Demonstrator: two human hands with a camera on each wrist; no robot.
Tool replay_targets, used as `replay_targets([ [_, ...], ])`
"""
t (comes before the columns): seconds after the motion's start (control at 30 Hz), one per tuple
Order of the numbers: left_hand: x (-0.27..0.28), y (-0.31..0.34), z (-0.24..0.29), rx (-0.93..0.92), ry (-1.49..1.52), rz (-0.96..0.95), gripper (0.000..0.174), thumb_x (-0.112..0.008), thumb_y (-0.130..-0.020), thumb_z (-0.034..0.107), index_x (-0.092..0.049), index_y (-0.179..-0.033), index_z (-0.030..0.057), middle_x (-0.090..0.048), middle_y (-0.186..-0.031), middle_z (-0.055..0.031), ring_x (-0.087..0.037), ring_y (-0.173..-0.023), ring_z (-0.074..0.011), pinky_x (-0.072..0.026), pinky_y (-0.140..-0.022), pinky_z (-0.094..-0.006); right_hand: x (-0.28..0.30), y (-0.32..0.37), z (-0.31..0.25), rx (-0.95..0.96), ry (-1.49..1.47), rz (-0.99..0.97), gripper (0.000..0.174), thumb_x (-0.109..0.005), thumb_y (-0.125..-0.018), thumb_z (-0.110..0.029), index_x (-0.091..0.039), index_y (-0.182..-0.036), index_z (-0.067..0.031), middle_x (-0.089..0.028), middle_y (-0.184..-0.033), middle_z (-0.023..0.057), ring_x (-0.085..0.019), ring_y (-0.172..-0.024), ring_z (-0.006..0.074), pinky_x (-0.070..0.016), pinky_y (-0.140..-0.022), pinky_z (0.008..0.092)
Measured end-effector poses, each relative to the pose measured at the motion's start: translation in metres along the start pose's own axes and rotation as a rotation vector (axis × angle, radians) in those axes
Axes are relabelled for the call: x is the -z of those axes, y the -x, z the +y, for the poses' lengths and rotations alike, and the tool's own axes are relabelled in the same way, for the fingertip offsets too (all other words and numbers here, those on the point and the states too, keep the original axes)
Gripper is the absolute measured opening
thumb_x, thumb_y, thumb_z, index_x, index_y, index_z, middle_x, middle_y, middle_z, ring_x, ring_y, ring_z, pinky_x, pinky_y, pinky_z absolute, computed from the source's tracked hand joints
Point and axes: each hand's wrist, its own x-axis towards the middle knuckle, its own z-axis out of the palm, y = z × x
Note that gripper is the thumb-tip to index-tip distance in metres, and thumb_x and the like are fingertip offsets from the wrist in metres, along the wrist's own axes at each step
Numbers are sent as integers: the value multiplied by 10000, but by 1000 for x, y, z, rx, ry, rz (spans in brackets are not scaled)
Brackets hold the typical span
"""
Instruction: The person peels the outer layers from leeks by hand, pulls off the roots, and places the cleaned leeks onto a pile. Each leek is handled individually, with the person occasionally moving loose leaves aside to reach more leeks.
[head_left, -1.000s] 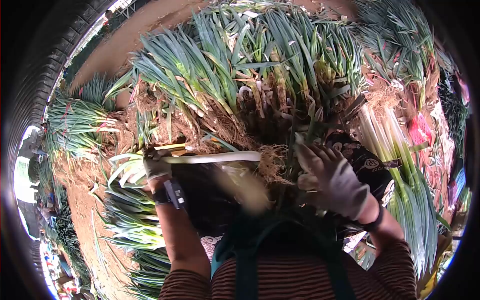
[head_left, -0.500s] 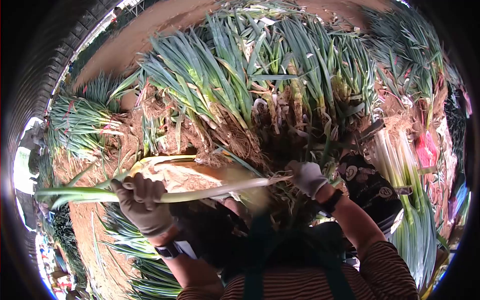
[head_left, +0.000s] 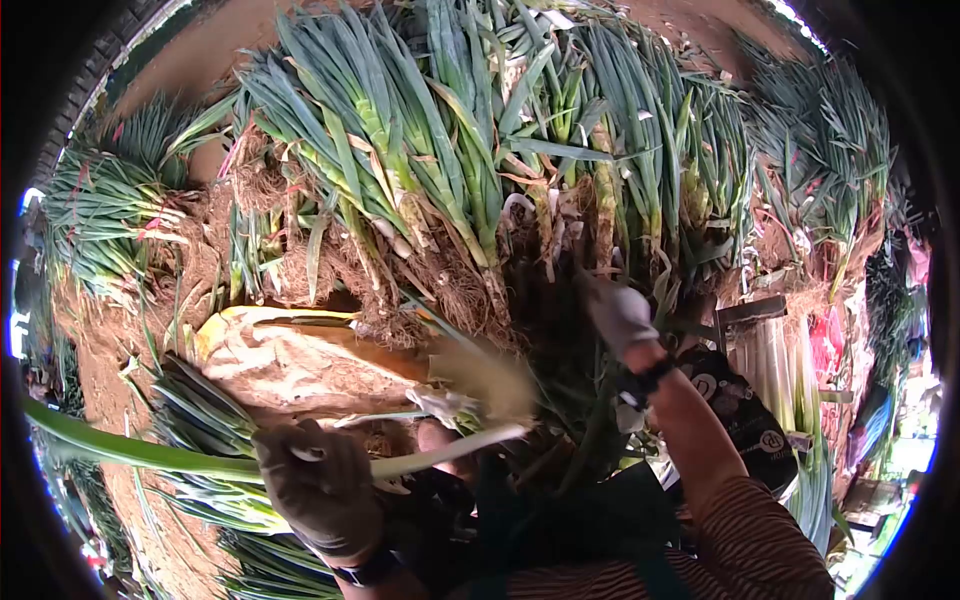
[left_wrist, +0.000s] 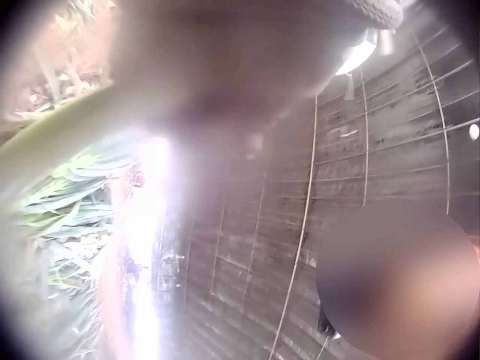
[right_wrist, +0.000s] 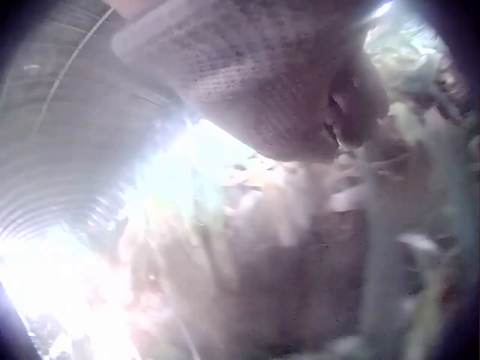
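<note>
The left hand [head_left: 320,490], in a work glove, gripped a single leek [head_left: 430,462] with its fingers curled round the stalk and no open gap showing. The hold fell partway along the length, probably because so long and limp a plant balances better there than by one end, and it left the pale lower shank free. From that grip the shank ran out towards the person's right, its end lying in front of the body, while the green leaves [head_left: 140,450] trailed off past the other side of the fist to the left. The right hand [head_left: 622,315], also gloved, was well apart from the leek, reaching to the root side of the big heap of leeks [head_left: 400,130]. Its fingers were blurred and in shadow, so how far they were open, and whether they had hold of anything, could not be told. The heap lay with roots towards the person and leaves away, which seemed to put the stalk bases within easy reach. Crumpled brown paper [head_left: 290,370] lay beyond the left hand, and a dark printed cloth [head_left: 735,415] beside the right forearm.
</note>
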Motion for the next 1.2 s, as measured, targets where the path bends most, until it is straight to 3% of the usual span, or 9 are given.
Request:
replay_targets([
  [0.1, -1, -6, -6, 59, -4, -119, 402, -381, -1046, 401, -532, -846, 87, -416, -619, 24, -291, -409, -76, -287, -385, -248, -37, -49, -87, -4, -454, 52, 292, -548, -920, -335, -658, -1049, -97, -689, -891, 215, -649, -888, 429, -520, -779, 493],
  [0.17, -7, -5, -13, 115, -63, -26, 437, -365, -1049, 429, -530, -837, 84, -419, -616, 23, -298, -409, -86, -299, -403, -265, -119, -94, -109, 12, -292, 77, 321, -568, -924, -366, -619, -1137, -131, -698, -925, 183, -657, -879, 410, -529, -762, 472],
  [0.27, -9, -6, -19, 129, -131, 35, 446, -398, -1034, 438, -542, -851, 58, -441, -616, -4, -318, -412, -113, -318, -431, -296, -107, -120, -140, -61, -310, -286, 372, -598, -922, -330, -580, -1224, -114, -705, -966, 169, -675, -849, 369, -541, -739, 435],
  [0.33, -7, -5, -20, 149, -265, 59, 451, -460, -1006, 450, -550, -840, 40, -458, -627, -24, -353, -415, -131, -334, -436, -302, -85, -128, -140, 533, 147, -216, 413, -655, -876, -331, -603, -1107, 8, -692, -921, 200, -667, -820, 349, -525, -726, 408],
  [0.43, -10, -3, -21, 166, -224, 44, 419, -399, -1038, 434, -511, -835, 85, -395, -587, 13, -281, -414, -97, -287, -423, -277, 12, -87, -126, -7, -780, -322, 317, -767, -758, -267, -663, -912, -11, -645, -783, 103, -597, -689, 210, -463, -627, 337],
  [0.5, -18, 1, -19, 192, -300, 61, 411, -435, -1024, 428, -522, -839, 72, -378, -555, 12, -291, -416, -99, -306, -432, -279, 39, -53, -98, 27, -927, -260, 248, -734, -776, -220, -648, -894, -20, -622, -767, 59, -580, -669, 155, -444, -591, 322],
  [0.77, -47, 27, -22, 176, -429, -134, 362, -526, -982, 325, -628, -900, -13, -419, -558, -3, -363, -437, -96, -381, -452, -271, 122, 154, -73, -103, -1122, -351, 217, -743, -816, -156, -632, -935, -13, -602, -693, -10, -545, -606, 70, -431, -524, 260],
  [0.9, -56, 40, -46, 255, -341, -366, 221, -502, -979, 46, -654, -1135, 7, -611, -857, -70, -455, -503, -81, -412, -492, -223, 135, 214, -68, -39, -993, -271, 208, -744, -831, -160, -647, -944, -15, -619, -712, -9, -548, -639, 44, -440, -541, 249],
  [1.2, -75, 54, -71, 392, -151, -478, 159, -648, -924, 114, -611, -1067, 57, -614, -857, 0, -421, -487, -57, -393, -481, -238, 108, 269, -43, 491, -562, 241, 452, -754, -822, -400, -544, -912, -10, -586, -617, 109, -599, -482, 275, -459, -424, 391],
])
